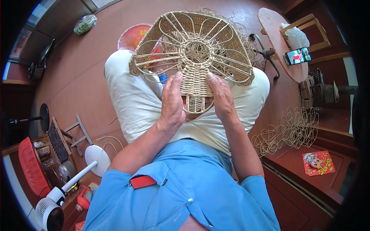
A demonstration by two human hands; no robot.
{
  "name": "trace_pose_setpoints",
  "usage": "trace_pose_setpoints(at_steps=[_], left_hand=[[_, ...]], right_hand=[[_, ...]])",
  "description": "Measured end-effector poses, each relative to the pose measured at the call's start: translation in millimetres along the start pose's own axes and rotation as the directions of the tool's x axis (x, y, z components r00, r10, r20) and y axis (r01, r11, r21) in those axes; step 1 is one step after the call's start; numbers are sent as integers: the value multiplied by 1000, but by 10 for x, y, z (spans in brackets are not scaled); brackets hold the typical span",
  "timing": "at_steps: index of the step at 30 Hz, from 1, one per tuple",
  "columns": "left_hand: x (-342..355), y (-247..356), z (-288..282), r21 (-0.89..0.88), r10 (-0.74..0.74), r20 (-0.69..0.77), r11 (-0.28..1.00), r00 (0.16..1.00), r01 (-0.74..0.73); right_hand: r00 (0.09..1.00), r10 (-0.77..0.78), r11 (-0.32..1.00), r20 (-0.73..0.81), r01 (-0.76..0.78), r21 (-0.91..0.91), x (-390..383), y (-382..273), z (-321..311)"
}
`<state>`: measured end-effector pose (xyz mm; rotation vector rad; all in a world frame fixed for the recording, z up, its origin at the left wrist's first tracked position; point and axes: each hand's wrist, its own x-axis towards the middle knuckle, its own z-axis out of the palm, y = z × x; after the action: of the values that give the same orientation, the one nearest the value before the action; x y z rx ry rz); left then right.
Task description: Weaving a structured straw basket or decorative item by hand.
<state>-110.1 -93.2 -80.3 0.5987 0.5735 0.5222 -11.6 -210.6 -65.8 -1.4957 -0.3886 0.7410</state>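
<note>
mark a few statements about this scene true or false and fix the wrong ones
1. The left hand and right hand both hold the woven piece. True.
2. The phone has a dark screen. False: its screen is lit.
3. The shirt is blue and the trousers are pale. True.
4. The white fan stands to the person's right. False: it stands to the left.
5. Looped loose strands lie to the person's right. True.
</note>
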Motion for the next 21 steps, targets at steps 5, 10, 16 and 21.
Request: trace_pose_setpoints(at_steps=[5,10,16,21], left_hand=[[4,578,-174,221,-172,157,966,972,136],[125,1729,-1329,414,-3,223,906,975,-92],[73,1705,-3686,521,365,-476,850,800,-78],[-166,484,-4685,190,78,-797,974,599,125]], right_hand=[[998,-31,997,-51,35,75,129,54,-57],[979,194,922,-55,-163,352,245,-76,-390],[952,289,857,98,-303,418,482,85,-697],[932,344,902,118,-362,235,517,-80,-894]])
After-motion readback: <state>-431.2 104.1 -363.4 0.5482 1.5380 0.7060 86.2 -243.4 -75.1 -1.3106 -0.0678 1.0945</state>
